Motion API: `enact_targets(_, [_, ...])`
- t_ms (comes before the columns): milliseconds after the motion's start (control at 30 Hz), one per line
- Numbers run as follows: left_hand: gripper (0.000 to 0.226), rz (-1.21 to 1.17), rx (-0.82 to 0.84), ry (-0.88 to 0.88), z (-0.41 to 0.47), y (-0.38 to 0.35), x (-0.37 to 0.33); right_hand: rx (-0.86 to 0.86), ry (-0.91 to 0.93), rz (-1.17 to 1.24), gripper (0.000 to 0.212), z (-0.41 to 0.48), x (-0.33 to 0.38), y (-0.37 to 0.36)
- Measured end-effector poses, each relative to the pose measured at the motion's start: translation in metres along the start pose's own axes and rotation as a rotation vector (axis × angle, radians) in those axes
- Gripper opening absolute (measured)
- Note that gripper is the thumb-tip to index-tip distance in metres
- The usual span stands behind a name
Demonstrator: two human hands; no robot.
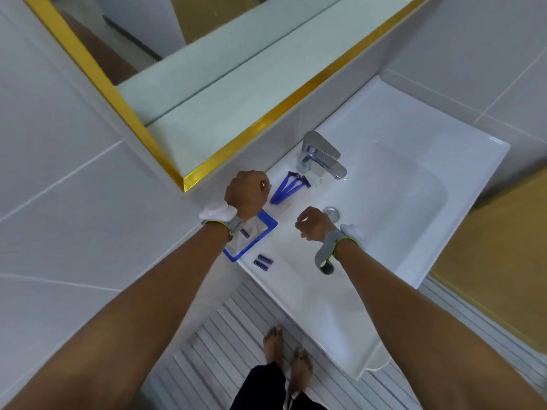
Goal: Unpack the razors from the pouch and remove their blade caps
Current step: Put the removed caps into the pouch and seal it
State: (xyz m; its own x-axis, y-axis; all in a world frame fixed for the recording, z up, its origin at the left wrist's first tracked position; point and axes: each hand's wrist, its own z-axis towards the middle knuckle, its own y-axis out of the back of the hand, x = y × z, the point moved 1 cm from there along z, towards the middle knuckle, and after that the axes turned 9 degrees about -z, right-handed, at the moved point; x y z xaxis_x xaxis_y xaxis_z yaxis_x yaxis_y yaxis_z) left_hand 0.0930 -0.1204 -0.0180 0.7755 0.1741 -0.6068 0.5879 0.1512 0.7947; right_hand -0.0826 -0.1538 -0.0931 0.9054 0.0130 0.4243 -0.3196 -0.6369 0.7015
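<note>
Razors (288,186): slim blue plastic, seemingly uncapped

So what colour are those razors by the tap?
Blue razors, seen clearly in the head view.

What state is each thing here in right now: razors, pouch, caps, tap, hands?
razors: two, out of the pouch, lying side by side near the tap.
pouch: flat on the sink rim, partly under the left wrist.
blade caps: two, loose on the rim.
tap: no water running.
left hand: fingers curled, inside hidden.
right hand: fingers curled, above the basin.
</note>
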Motion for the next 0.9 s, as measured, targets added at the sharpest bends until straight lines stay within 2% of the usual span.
enact_targets(67, [0.018,-0.001,-0.012,0.023,-0.018,0.007,0.007,0.007,0.006,-0.019,0.016,-0.006,0.006,-0.011])
enact_targets(167, [0.018,-0.008,-0.015,0.074,-0.039,0.011,0.024,-0.071,0.037,-0.039,0.027,-0.016,0.014,-0.028])
enact_targets(333, [0.018,0.039,0.037,0.178,-0.063,0.008,0.064,-0.146,0.301,0.038,0.02,-0.031,0.036,-0.048])
enact_targets(467, [0.033,0.07,0.072,0.233,-0.075,0.003,0.099,-0.175,0.469,-0.05,0.039,-0.032,0.065,-0.072])
enact_targets(600, [0.027,0.092,0.086,0.186,-0.075,-0.002,0.118,-0.22,0.501,-0.232,0.046,-0.019,0.083,-0.089])
enact_targets(700, [0.022,0.119,0.066,0.121,-0.073,-0.004,0.121,-0.222,0.524,-0.318,0.043,-0.012,0.088,-0.094])
enact_targets(800, [0.028,0.167,0.086,0.079,-0.07,-0.009,0.128,-0.205,0.503,-0.325,0.038,-0.009,0.085,-0.097])
enact_targets(900, [0.035,0.215,0.108,0.06,-0.07,-0.013,0.132,-0.165,0.512,-0.332,0.044,-0.014,0.074,-0.099])
